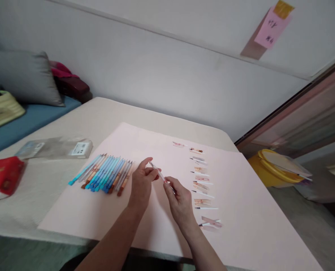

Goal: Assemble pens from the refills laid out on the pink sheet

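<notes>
A slim, pale pen (162, 177) with some pink on it slants between my two hands, above the pink sheet (161, 226). The fingers of my left hand (141, 182) are closed around its upper part, near the end that points away from me. My right hand (180, 201) grips the lower part, hiding that end. To the left lies a row of pens (107, 173) in blue, turquoise, grey and brown. On the right, a column of pen parts (201, 178) holds thin white refills with dark tips beside short barrel pieces.
A clear plastic wrapper (54, 147) and a red packet (5, 177) lie on the table's (99, 113) left. Beyond are a grey cushion (23, 77) and a yellow basket (5, 111). A yellow bucket (269, 171) stands off the right edge. A wall borders the back.
</notes>
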A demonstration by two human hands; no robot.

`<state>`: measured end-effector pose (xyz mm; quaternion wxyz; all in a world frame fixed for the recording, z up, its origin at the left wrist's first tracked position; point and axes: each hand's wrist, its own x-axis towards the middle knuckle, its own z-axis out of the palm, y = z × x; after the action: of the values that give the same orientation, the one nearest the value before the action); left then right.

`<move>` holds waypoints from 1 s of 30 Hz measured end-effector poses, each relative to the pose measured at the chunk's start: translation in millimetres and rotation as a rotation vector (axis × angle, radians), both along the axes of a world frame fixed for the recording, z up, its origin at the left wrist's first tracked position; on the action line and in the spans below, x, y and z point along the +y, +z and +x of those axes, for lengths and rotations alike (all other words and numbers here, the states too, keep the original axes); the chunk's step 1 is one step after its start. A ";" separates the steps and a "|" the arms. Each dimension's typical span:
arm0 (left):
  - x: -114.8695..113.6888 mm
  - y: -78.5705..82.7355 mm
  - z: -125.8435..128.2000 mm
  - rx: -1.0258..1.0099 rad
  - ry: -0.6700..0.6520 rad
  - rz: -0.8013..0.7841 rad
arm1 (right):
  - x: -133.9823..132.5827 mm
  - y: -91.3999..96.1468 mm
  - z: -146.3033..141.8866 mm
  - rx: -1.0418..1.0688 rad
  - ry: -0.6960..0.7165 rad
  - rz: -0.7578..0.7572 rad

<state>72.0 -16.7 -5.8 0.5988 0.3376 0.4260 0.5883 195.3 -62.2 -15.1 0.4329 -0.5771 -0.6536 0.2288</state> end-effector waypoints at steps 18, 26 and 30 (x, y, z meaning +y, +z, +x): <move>-3.1 3.1 0.9 -0.055 -0.070 0.026 | 1.8 -9.0 3.1 0.061 -0.059 0.048; -3.8 4.1 1.6 -0.045 -0.063 0.032 | 2.4 -8.2 2.6 0.100 -0.032 0.053; -3.5 2.6 2.1 -0.031 -0.047 0.018 | 2.3 -6.5 2.7 0.101 -0.029 0.050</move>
<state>74.1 -20.2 -3.1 0.6159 0.3436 0.4034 0.5830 198.1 -59.9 -21.6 0.4830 -0.5630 -0.6281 0.2350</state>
